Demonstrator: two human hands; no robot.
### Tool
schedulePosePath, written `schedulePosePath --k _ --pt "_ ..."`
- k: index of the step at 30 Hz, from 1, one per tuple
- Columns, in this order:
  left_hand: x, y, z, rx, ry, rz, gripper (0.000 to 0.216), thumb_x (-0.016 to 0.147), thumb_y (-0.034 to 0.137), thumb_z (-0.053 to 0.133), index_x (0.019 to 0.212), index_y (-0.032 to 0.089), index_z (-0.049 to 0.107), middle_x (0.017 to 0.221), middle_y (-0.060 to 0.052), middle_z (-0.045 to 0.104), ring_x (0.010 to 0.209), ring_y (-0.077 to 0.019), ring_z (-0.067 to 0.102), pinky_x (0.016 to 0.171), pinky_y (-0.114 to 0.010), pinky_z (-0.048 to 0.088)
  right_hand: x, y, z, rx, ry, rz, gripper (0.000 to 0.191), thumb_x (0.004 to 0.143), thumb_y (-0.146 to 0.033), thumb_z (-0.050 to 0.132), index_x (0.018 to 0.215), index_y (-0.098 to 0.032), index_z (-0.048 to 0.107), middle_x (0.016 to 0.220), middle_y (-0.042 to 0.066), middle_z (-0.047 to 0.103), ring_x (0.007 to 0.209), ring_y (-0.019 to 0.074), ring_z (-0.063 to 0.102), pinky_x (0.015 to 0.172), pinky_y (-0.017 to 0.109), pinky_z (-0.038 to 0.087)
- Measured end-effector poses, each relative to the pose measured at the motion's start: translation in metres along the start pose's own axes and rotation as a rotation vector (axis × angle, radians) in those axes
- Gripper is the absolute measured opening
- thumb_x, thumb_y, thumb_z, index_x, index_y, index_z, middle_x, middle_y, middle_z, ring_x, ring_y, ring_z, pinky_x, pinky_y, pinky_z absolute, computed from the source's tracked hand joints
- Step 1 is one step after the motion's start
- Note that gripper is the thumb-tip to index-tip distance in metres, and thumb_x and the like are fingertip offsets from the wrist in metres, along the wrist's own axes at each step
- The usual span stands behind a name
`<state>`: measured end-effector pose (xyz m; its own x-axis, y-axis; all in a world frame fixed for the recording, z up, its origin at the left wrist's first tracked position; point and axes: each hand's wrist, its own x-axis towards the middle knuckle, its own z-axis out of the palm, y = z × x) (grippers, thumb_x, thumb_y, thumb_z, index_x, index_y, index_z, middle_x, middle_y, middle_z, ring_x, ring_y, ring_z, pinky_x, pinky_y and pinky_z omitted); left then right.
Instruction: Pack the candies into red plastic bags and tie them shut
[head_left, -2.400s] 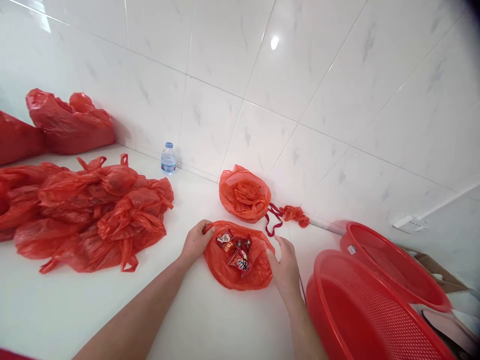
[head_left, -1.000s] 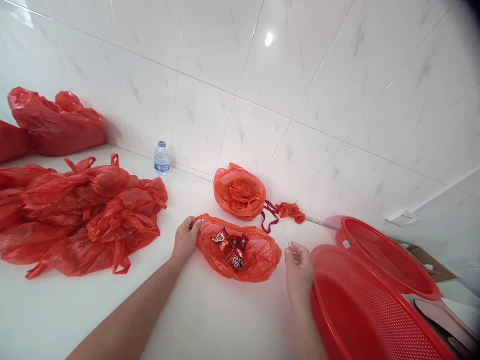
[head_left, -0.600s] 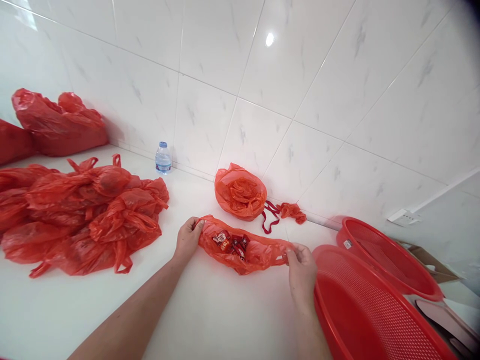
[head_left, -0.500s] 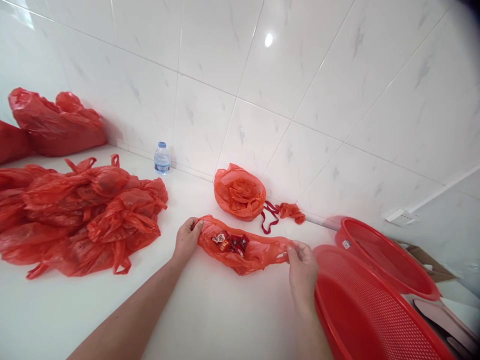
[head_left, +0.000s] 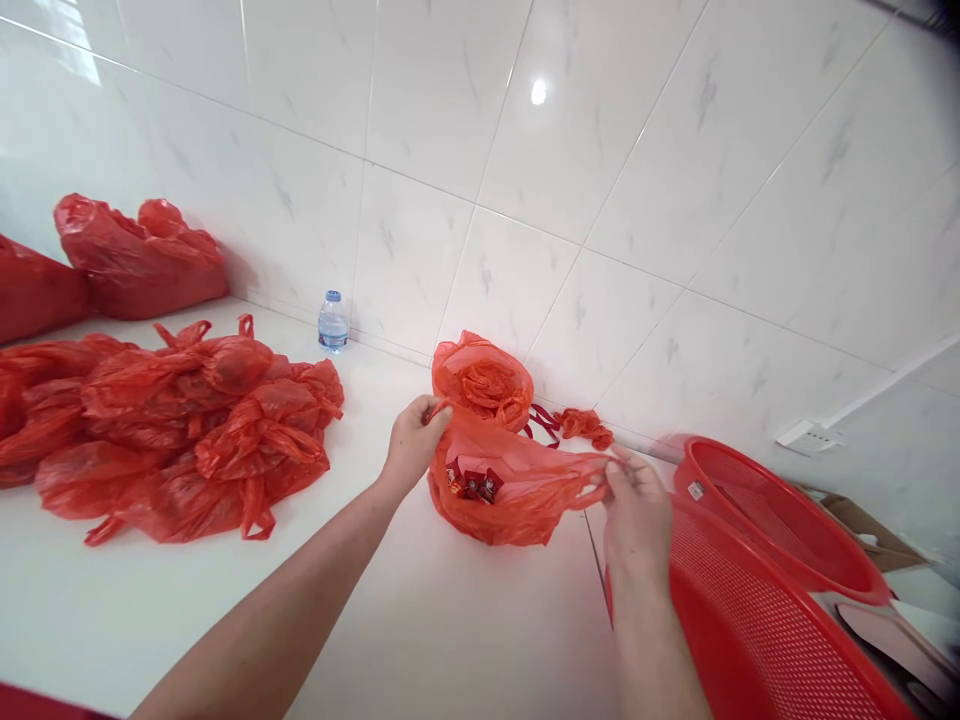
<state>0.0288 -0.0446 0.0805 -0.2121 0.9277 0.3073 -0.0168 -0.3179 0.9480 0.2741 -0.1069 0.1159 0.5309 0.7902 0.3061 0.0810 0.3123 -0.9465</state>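
A thin red plastic bag point(head_left: 517, 495) hangs just above the white counter point(head_left: 420, 640), stretched between my two hands. My left hand point(head_left: 412, 445) is closed on its left handle, and my right hand point(head_left: 636, 510) pinches the right handle. Small red wrapped sweets point(head_left: 471, 484) show through the bag's side. Right behind it, against the wall, sits another open red bag point(head_left: 484, 380) with crumpled red plastic inside.
A heap of tied red bags point(head_left: 180, 430) covers the counter's left side, with fuller red bags point(head_left: 139, 255) behind. A small water bottle point(head_left: 333, 322) stands by the tiled wall. Two red perforated baskets point(head_left: 757, 630) sit at right. Red ties point(head_left: 589, 425) lie near the wall.
The bag lay open and flat on the counter. My right hand let go, then took the right handle, and both hands have lifted the bag up by its handles.
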Motion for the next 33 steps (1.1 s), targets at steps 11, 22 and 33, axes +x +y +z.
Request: schedulePosePath --k 11,22,33 --pt "0.018 0.091 0.025 -0.180 -0.124 0.210 0.017 0.078 0.032 0.056 0.071 0.018 0.052 0.060 0.003 0.049 0.052 -0.0085 0.045 0.049 -0.021 0.035 0.010 -0.032 -0.029 -0.208 0.191 -0.222 0.047 0.074 -0.032 0.063 0.119 -0.022 0.051 0.111 0.006 0.056 0.090 0.0157 0.056 0.074 0.029 0.048" --pt "-0.013 0.101 0.062 -0.066 -0.177 0.217 0.010 0.076 0.024 0.054 0.069 0.017 0.054 0.063 0.003 0.052 0.058 -0.0095 0.048 0.053 -0.022 0.038 -0.056 0.036 -0.009 -0.323 0.104 -0.039 0.079 0.075 -0.045 0.063 0.141 -0.024 0.024 0.149 0.010 0.024 0.134 0.0261 0.027 0.106 0.042 0.030" --pt "0.006 0.075 0.014 -0.111 -0.165 0.148 0.023 0.080 0.037 0.057 0.094 0.018 0.061 0.076 0.000 0.058 0.064 -0.0109 0.051 0.058 -0.023 0.041 -0.076 0.054 -0.022 -0.435 0.069 -0.095 0.070 0.076 -0.044 0.060 0.138 -0.026 0.033 0.143 0.009 0.035 0.124 0.0277 0.041 0.099 0.041 0.035"
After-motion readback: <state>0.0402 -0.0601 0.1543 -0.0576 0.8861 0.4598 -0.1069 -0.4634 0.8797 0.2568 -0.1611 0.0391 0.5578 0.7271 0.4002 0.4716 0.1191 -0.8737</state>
